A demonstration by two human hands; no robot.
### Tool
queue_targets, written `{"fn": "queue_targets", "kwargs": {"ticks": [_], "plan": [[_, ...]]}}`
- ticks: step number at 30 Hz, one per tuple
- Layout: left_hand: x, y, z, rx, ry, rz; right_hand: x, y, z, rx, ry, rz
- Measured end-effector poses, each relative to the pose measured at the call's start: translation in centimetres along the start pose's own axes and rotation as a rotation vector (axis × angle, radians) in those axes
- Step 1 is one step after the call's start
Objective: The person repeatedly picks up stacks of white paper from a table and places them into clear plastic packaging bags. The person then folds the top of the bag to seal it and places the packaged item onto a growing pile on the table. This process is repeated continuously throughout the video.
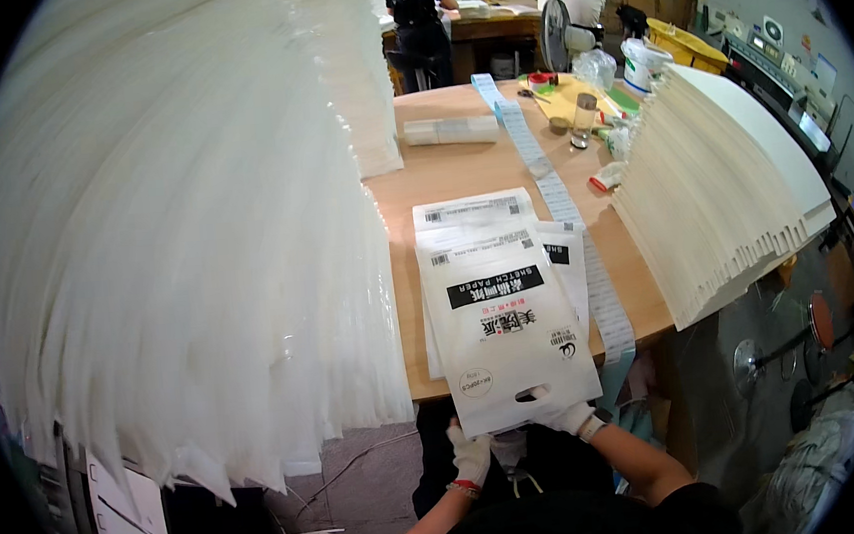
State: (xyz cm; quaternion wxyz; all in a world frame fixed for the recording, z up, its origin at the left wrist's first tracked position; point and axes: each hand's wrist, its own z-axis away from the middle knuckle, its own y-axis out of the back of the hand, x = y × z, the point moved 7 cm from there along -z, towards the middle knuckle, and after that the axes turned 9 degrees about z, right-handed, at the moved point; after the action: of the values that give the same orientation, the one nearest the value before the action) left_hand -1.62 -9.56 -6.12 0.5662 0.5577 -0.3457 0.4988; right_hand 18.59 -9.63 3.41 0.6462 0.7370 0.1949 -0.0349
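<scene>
A flat white bag (498, 337) with dark print and a cut-out handle hole lies over the near table edge, its handle end toward me. My left hand (471, 456), in a white glove, is closed at the bag's near left corner. At the near right, beside the handle hole, my right hand (565, 418), also gloved, grips the bag's edge; its fingers are partly hidden. Beneath and behind this bag lie more white printed bags (472, 206), one showing at its right side (569, 266).
A tall pile of translucent white sleeves (184, 236) fills the left. A stack of cream sheets (712, 194) stands on the right. On the table (430, 181) are a label strip (551, 185), a clear roll (450, 132), a glass jar (583, 122) and scissors (531, 94). Two people work behind, near a fan (556, 36).
</scene>
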Motion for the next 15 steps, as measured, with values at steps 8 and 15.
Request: {"fn": "queue_targets", "kwargs": {"ticks": [8, 15], "plan": [[2.8, 3.4, 0.7, -0.367, -0.405, -0.036, 8.7, 4.1, 11.1, -0.219, -0.599, -0.246], [16.5, 2.8, 1.3, -0.574, -0.61, -0.469, 23.3, 5.7, 12.2, 0.143, -1.076, -0.276]]}}
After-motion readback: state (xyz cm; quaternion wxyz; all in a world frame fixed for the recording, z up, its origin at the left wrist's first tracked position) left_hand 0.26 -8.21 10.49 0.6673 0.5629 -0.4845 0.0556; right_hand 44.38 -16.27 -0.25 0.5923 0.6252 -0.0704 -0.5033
